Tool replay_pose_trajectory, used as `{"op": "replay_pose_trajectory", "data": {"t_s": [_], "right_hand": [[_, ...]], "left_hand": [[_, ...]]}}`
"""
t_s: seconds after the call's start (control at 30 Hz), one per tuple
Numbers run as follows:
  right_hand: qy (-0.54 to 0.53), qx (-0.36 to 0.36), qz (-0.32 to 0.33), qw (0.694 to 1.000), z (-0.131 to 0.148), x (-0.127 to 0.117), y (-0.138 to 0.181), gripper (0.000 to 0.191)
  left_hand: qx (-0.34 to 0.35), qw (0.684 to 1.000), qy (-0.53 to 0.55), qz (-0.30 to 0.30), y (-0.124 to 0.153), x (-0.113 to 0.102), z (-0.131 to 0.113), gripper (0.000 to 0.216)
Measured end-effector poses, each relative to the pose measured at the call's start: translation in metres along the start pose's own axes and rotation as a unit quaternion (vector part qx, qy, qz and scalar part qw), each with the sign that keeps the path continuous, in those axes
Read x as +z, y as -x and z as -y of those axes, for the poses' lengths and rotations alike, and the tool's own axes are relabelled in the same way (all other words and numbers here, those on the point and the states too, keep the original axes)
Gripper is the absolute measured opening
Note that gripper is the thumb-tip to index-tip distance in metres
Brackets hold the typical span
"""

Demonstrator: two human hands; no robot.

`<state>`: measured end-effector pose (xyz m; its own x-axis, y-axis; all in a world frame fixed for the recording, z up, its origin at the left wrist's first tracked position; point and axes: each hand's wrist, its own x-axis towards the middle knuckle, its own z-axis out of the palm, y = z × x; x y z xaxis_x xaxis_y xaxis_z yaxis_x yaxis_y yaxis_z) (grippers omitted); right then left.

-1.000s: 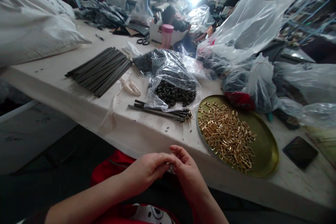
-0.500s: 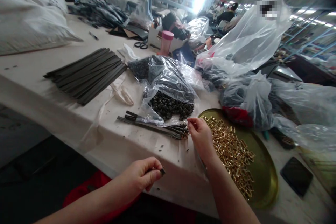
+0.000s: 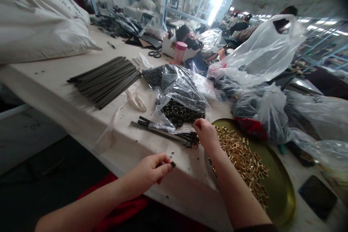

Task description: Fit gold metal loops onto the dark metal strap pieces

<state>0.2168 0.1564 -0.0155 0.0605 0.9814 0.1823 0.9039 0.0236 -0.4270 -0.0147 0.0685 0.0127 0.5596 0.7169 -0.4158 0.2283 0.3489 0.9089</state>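
My left hand (image 3: 154, 169) is closed in front of the table edge, thumb and finger pinching the end of a small dark strip (image 3: 173, 165). Most of that strip is hidden in the palm. My right hand (image 3: 207, 135) is pinched at the mouth of a clear plastic bag (image 3: 185, 79) of small black pieces (image 3: 181, 112); what its fingertips hold, if anything, cannot be made out. Just left of it lies a small bundle of dark strips (image 3: 165, 134) with metal bits at their right ends. Gold metal buckles (image 3: 241, 159) are heaped beside my right forearm.
A round gold-coloured tray (image 3: 284, 188) bears the buckles. A larger stack of dark strips (image 3: 104, 81) lies left. Farther back are scissors (image 3: 154, 54), a pink-lidded jar (image 3: 179, 52) and a white sack (image 3: 46, 32). Plastic bags (image 3: 272, 112) and a dark flat phone-like object (image 3: 318, 196) sit right.
The view has shifted, so the table things appear farther right and lower. My left hand has risen towards the table edge. My right hand has moved slightly left towards the black pieces.
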Motion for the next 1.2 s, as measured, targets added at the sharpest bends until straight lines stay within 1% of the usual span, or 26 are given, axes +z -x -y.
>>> {"op": "replay_pose_trajectory", "data": {"t_s": [0.1, 0.2, 0.27, 0.33, 0.37, 0.4, 0.43, 0.47, 0.5, 0.57, 0.63, 0.67, 0.73, 0.83, 0.9, 0.93, 0.97, 1.03, 1.1, 1.2], "right_hand": [[-0.053, 0.005, -0.04, 0.998, 0.002, -0.005, 0.006, 0.009], [-0.124, 0.012, -0.063, 0.99, 0.01, -0.012, 0.013, 0.008], [-0.176, 0.009, -0.063, 0.982, 0.022, -0.016, 0.024, 0.012], [-0.249, 0.004, -0.044, 0.968, 0.039, -0.02, 0.044, 0.015], [-0.291, 0.003, -0.028, 0.956, 0.049, -0.021, 0.056, 0.015], [-0.377, 0.018, 0.0, 0.926, 0.059, -0.021, 0.069, 0.014], [-0.441, 0.032, 0.025, 0.897, 0.067, -0.021, 0.082, 0.014], [-0.477, 0.044, 0.04, 0.877, 0.075, -0.021, 0.095, 0.013], [-0.497, 0.055, 0.044, 0.865, 0.08, -0.02, 0.105, 0.012], [-0.492, 0.066, 0.031, 0.868, 0.088, -0.019, 0.12, 0.012], [-0.493, 0.075, 0.017, 0.867, 0.09, -0.017, 0.127, 0.013], [-0.51, 0.083, 0.018, 0.856, 0.091, -0.017, 0.128, 0.014], [-0.565, 0.115, 0.032, 0.816, 0.09, -0.017, 0.13, 0.018], [-0.633, 0.189, 0.063, 0.748, 0.088, -0.014, 0.131, 0.024], [-0.652, 0.22, 0.078, 0.721, 0.086, -0.011, 0.134, 0.025], [-0.654, 0.226, 0.085, 0.717, 0.085, -0.009, 0.135, 0.024], [-0.65, 0.225, 0.092, 0.72, 0.084, -0.008, 0.136, 0.022], [-0.624, 0.209, 0.1, 0.747, 0.082, -0.004, 0.138, 0.019], [-0.582, 0.181, 0.084, 0.788, 0.08, -0.003, 0.14, 0.016], [-0.485, 0.115, 0.013, 0.867, 0.084, -0.004, 0.143, 0.009]], "left_hand": [[0.021, 0.999, -0.017, -0.019, 0.002, 0.005, -0.008, 0.024], [0.036, 0.998, -0.026, -0.038, 0.003, 0.008, -0.014, 0.025], [0.048, 0.997, -0.023, -0.053, 0.003, 0.007, -0.016, 0.027], [0.063, 0.995, -0.01, -0.072, 0.002, 0.004, -0.017, 0.028], [0.071, 0.994, -0.002, -0.08, 0.002, 0.003, -0.017, 0.029], [0.078, 0.993, 0.007, -0.086, 0.002, 0.002, -0.016, 0.029], [0.084, 0.992, 0.014, -0.089, 0.001, 0.002, -0.015, 0.03], [0.088, 0.992, 0.019, -0.087, 0.001, 0.002, -0.014, 0.03], [0.09, 0.992, 0.021, -0.082, 0.001, 0.003, -0.012, 0.031], [0.094, 0.993, 0.023, -0.074, 0.001, 0.005, -0.009, 0.031], [0.095, 0.993, 0.021, -0.073, 0.002, 0.008, -0.006, 0.03], [0.096, 0.993, 0.019, -0.072, 0.003, 0.009, -0.005, 0.03], [0.094, 0.993, 0.01, -0.069, 0.004, 0.01, -0.004, 0.029], [0.094, 0.993, -0.008, -0.067, 0.005, 0.012, -0.003, 0.027], [0.098, 0.992, -0.019, -0.071, 0.005, 0.012, -0.001, 0.026], [0.099, 0.992, -0.024, -0.073, 0.006, 0.012, 0.0, 0.026], [0.1, 0.992, -0.031, -0.075, 0.006, 0.012, 0.001, 0.026], [0.098, 0.991, -0.045, -0.08, 0.007, 0.011, 0.003, 0.025], [0.094, 0.99, -0.063, -0.085, 0.008, 0.01, 0.004, 0.023], [0.092, 0.989, -0.081, -0.087, 0.006, 0.01, 0.006, 0.023]]}}
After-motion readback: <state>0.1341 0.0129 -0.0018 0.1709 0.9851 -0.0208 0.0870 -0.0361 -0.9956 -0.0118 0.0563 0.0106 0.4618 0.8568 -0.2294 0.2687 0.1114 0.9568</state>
